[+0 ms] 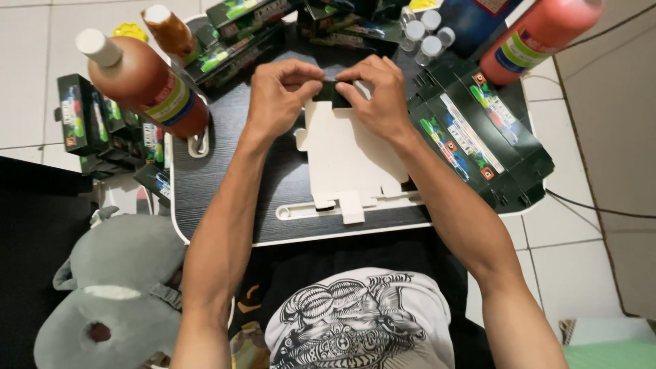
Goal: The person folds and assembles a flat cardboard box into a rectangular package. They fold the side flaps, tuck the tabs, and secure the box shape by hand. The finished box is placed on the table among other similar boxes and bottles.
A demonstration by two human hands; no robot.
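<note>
**Both hands fold the top flap of a flat carton blank at mid-desk**

Left hand [279, 92]: fingers curled, thumb and fingertips pinched on the upper edge of the flat white cardboard carton blank [348, 160]. Right hand [378, 92]: same posture, pinched on the same edge from the other side. The knuckles of the two hands sit close together, thumbs nearly meeting. Between them the dark printed flap [333, 92] of the blank shows, bent up from the white sheet.

The blank lies unprinted side up on the dark wood-grain lap desk with a white rim [205, 178], roughly at its centre. Its lower tabs reach the long white slot near the desk's near edge. Both forearms run from the bottom of the view up to the blank.

Surroundings:
- Large brown-red plastic bottle with a white cap [140, 78], at the desk's left edge, tilted.
- Smaller orange-brown bottle with a white cap [169, 31], behind it.
- Large red plastic bottle [540, 34], at the upper right.
- Stack of flattened dark green printed cartons [478, 137], right of the blank, just beside the right wrist.
- More dark green folded boxes [239, 41] along the far side of the desk and another group [96, 123] on the tiled floor at left.
- Cluster of small clear vials with white caps [424, 34], far side of the desk.
- Grey plush toy [116, 287], lower left, beside the left elbow.
</note>
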